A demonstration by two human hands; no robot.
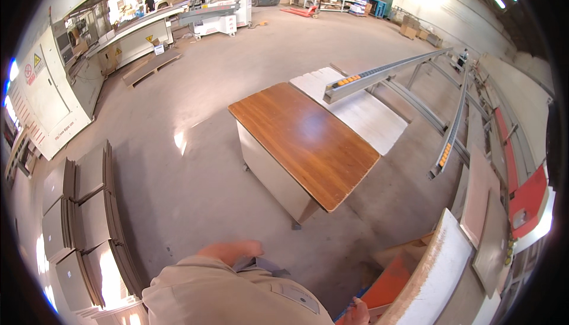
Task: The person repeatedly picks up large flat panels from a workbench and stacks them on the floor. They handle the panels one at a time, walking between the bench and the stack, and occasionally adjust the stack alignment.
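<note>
My left hand is in front of my tan shirt at the lower middle, above some grey cloth; its fingers do not show clearly. At the lower edge my right hand has curled fingers beside an orange panel with a blue edge. What that hand grips, if anything, is hidden. Ahead of me stands a wheeled table with a brown wood-grain top, apart from both hands. Close to my right hand leans a white board with a rough brown edge.
Stacks of flat brown panels stand at left. A white board lies beyond the table, partly under a metal roller rail. Another rail runs along the right. A large white machine stands far left, a red pallet jack farther back.
</note>
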